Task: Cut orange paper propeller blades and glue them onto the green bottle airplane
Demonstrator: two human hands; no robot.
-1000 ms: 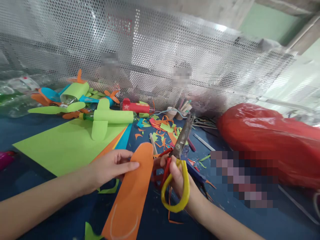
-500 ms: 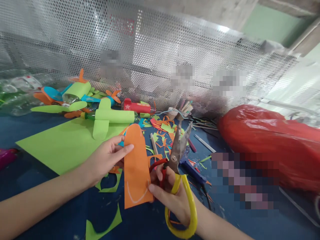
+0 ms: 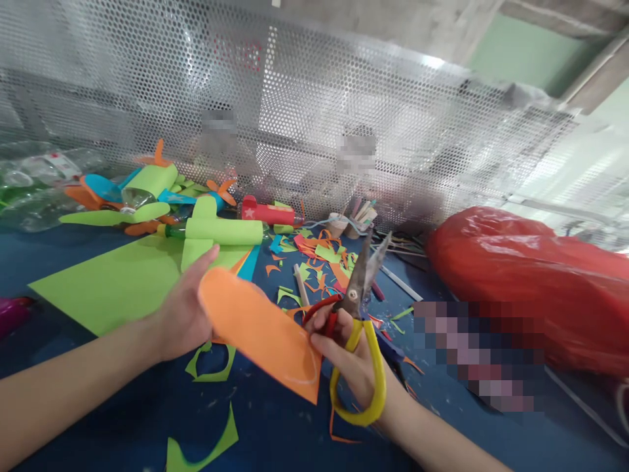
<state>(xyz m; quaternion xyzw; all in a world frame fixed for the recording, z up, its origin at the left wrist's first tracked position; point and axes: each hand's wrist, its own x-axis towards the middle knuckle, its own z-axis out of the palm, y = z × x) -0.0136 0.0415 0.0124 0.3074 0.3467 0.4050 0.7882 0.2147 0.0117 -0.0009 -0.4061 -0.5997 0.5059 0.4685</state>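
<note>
An orange paper piece (image 3: pixel 260 324), one end rounded and the other square with a pale curved line, hangs tilted over the table. My right hand (image 3: pixel 351 357) pinches its square end between thumb and fingers. That same hand holds scissors (image 3: pixel 364 288) with yellow and red handles, their worn blades pointing up and slightly apart. Beside the rounded end is my left hand (image 3: pixel 184 311), open with the thumb raised; the paper hides part of its fingers, and I cannot tell whether they touch it.
A green paper sheet (image 3: pixel 113 275) lies on the blue table (image 3: pixel 275 432). Behind it is a bottle plane wrapped in green paper (image 3: pixel 226 231), with more bottle models around. Paper scraps (image 3: pixel 319 262) spread across the middle. A red plastic bag (image 3: pixel 531 282) fills the right; perforated metal (image 3: pixel 304 85) stands behind.
My left hand has let go of the orange paper's rounded end and opened. The paper has swung from upright to a leftward tilt, held by my right hand, which has moved slightly up and right.
</note>
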